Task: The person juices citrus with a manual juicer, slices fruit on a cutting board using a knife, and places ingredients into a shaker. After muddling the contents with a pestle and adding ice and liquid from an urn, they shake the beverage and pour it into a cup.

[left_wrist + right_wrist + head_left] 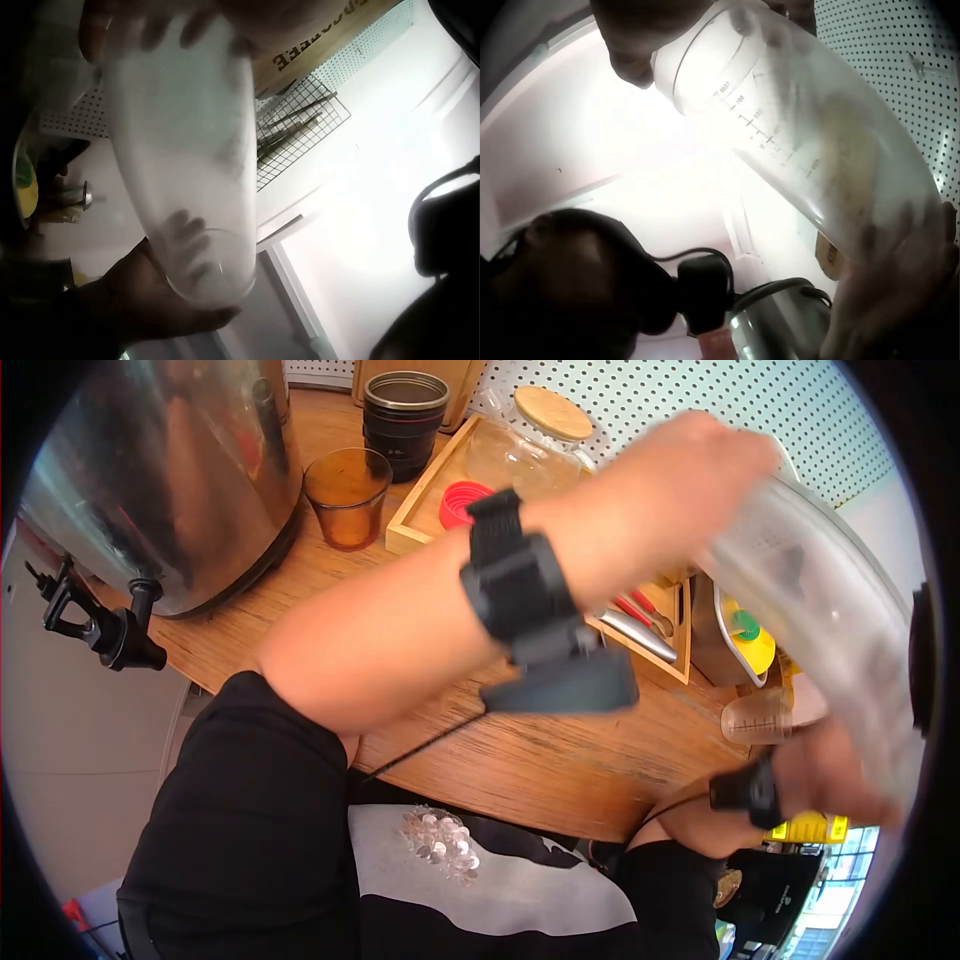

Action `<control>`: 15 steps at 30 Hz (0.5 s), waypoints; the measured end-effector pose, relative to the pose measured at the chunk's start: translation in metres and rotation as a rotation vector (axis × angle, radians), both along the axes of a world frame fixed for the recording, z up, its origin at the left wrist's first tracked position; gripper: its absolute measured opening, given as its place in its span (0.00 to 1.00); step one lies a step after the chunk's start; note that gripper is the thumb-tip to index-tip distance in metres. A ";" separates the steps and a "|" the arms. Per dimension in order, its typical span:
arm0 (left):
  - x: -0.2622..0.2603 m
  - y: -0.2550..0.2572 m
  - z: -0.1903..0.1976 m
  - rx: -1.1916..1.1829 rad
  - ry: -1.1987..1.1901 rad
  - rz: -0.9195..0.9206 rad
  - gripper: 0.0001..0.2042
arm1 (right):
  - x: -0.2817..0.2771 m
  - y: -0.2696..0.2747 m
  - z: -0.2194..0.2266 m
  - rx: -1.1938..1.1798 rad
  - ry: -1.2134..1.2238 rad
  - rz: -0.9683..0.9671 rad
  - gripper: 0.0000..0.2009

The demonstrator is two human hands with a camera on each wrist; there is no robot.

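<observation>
A large clear container (815,595) is held up at the right, blurred in the head view. My left hand (695,485) grips its upper end and my right hand (838,768) its lower end. The left wrist view shows the container (184,131) upright, with my left hand (277,19) at the top and my right hand (150,300) around the bottom. Measuring marks show on the container (780,120) in the right wrist view, with my right hand (656,34) by its round end and my left hand (900,277) at the other.
A steel drum (170,470) with a black tap stands at the left of the wooden table (500,760). Behind are an amber glass (348,510), a black lens-shaped cup (400,435), a glass jug on a tray, a utensil box and a measuring cup (755,718).
</observation>
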State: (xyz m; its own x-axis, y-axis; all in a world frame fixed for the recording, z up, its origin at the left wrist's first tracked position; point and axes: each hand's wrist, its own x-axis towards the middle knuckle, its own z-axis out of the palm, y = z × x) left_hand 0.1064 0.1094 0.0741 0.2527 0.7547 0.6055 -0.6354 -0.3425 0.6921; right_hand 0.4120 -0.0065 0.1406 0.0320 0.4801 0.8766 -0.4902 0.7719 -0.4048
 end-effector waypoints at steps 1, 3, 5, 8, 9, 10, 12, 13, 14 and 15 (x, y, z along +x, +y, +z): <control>0.010 -0.008 0.004 0.182 -0.032 0.246 0.17 | 0.013 -0.004 0.006 -0.160 0.034 0.158 0.40; 0.020 -0.026 0.011 0.351 -0.071 0.485 0.16 | 0.010 0.000 0.004 -0.088 0.040 0.001 0.40; 0.014 -0.041 0.014 0.274 -0.145 0.314 0.16 | 0.003 0.005 -0.003 0.082 0.055 -0.312 0.41; 0.006 0.001 0.000 -0.130 -0.091 0.054 0.14 | -0.024 0.025 -0.016 0.363 0.098 -0.767 0.43; 0.006 0.015 -0.008 -0.225 -0.096 0.044 0.14 | -0.081 0.044 -0.026 0.340 -0.001 -0.257 0.24; 0.004 0.014 -0.009 -0.225 -0.100 0.052 0.14 | -0.054 0.051 -0.022 0.179 0.011 -0.244 0.32; 0.000 0.010 -0.003 0.052 0.005 0.046 0.13 | 0.014 0.039 0.000 0.197 -0.397 -0.407 0.39; 0.002 -0.002 0.003 0.045 0.008 0.048 0.13 | 0.033 0.018 0.013 0.376 -0.819 -0.579 0.37; 0.009 -0.022 0.012 0.114 -0.033 0.225 0.12 | 0.030 0.019 0.011 0.365 -0.821 -0.578 0.37; 0.013 -0.033 0.015 0.181 -0.073 0.399 0.11 | 0.026 0.018 0.000 0.321 -0.710 -0.610 0.38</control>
State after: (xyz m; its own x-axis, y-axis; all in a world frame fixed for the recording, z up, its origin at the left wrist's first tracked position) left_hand 0.1191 0.0762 0.0889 -0.0855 0.6644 0.7424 -0.4735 -0.6827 0.5565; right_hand 0.4383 0.0110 0.1406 -0.3891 0.2923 0.8736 0.3037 0.9360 -0.1780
